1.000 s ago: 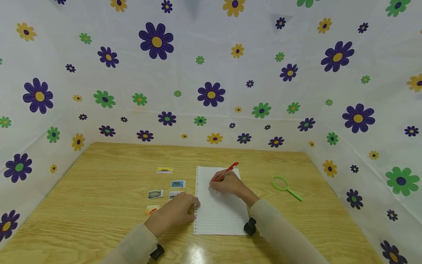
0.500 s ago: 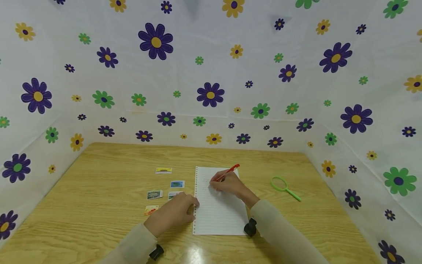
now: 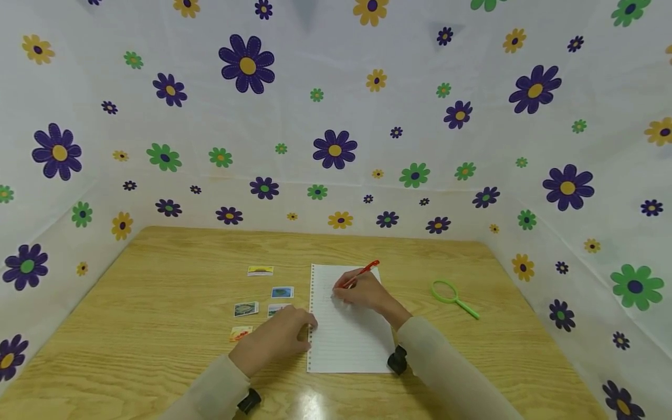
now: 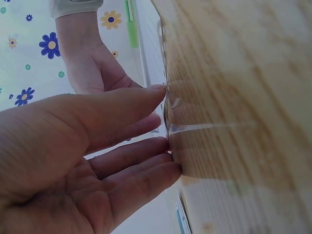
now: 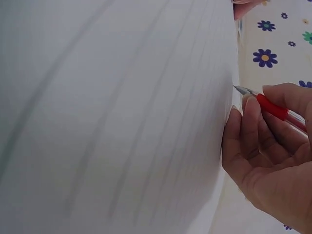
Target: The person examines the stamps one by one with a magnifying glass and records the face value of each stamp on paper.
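Observation:
A lined sheet of paper point(image 3: 349, 350) with punched holes down its left side lies on the table. My right hand point(image 3: 362, 291) pinches a red pen point(image 3: 371, 265) over the upper part of the sheet. In the right wrist view the metal tip of the pen point(image 5: 273, 108) meets the paper, and the curled lower fingers point(image 5: 234, 131) rest against it. At the sheet's left edge rests my left hand point(image 3: 278, 335). The left wrist view shows its thumb and fingers point(image 4: 141, 190) fairly straight, tips against the surface, gripping nothing.
Several small picture cards lie left of the paper, among them a yellow one point(image 3: 261, 271) and a blue one point(image 3: 282, 292); my left hand partly covers another point(image 3: 276, 309). A green magnifying glass point(image 3: 467, 309) lies to the right. Flower-patterned white cloth point(image 3: 294, 116) encloses the wooden table point(image 3: 173, 274).
The pen and right hand shift very slightly over the sheet, and the pen's tilt varies a little. My left hand stays at the paper's edge.

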Demonstrator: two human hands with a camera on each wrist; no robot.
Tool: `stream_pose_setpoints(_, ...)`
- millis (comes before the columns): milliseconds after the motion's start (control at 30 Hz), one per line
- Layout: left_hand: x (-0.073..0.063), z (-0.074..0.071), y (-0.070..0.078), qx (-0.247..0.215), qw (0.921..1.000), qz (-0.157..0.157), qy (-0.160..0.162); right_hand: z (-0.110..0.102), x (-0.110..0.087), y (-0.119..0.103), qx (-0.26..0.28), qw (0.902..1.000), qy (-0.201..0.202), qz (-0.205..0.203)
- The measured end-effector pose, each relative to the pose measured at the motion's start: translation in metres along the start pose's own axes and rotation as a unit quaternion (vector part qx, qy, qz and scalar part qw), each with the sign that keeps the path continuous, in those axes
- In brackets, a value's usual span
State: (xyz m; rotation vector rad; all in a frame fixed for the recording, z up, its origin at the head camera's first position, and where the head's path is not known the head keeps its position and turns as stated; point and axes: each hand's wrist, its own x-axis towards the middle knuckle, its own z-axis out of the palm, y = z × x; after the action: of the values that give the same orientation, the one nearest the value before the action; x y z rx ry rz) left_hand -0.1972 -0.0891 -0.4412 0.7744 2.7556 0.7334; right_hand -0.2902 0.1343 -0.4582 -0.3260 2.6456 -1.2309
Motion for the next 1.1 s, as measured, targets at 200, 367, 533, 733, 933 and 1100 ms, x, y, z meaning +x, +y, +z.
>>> stream_pose_setpoints(200, 0.000, 0.000, -0.001, -0.010, 0.9999, 0.006, -0.004, -0.020, -0.003, -0.001, 0.026, 0.9995, 0.013, 0.010)
stream_pose_setpoints(367, 0.000, 0.002, -0.003, -0.021, 0.9997, 0.009, -0.004, -0.053, -0.007, 0.007, -0.028, 0.9975, 0.042, -0.049)
stream_pose_setpoints(533, -0.001, 0.003, -0.005, -0.015, 0.9998, 0.010, -0.003, -0.077, -0.014, 0.017, -0.143, 0.9763, 0.056, -0.153)
stream_pose_setpoints(733, -0.002, 0.002, -0.005, -0.013, 0.9999, 0.010, -0.004, -0.092, -0.021, 0.028, -0.217, 0.9629, 0.061, -0.148)
stream_pose_setpoints(933, -0.002, 0.001, -0.005, -0.010, 0.9998, 0.017, -0.002, -0.102, -0.025, 0.042, -0.236, 0.9564, 0.065, -0.159)
stream_pose_setpoints(1100, -0.002, 0.001, -0.004, -0.005, 0.9998, 0.016, -0.004, -0.107, -0.028, 0.051, -0.254, 0.9518, 0.068, -0.158)
